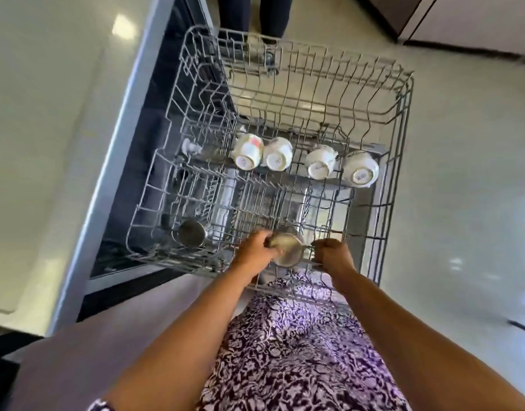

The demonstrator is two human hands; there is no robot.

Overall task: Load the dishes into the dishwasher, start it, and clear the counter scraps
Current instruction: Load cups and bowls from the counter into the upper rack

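While the open stainless dishwasher (154, 143) stands with its grey wire rack (402, 114) pulled out toward us, four white ceramic cups (317, 166) sit upside down in a row across the rack's middle, and a small steel tumbler (191, 232) rests in its near left corner. Our second steel tumbler (288, 250) sits tilted at the near edge. Our left hand (253, 252) grasps it from the left, and our right hand (333, 255), just beside it, is clenched round a rack wire.
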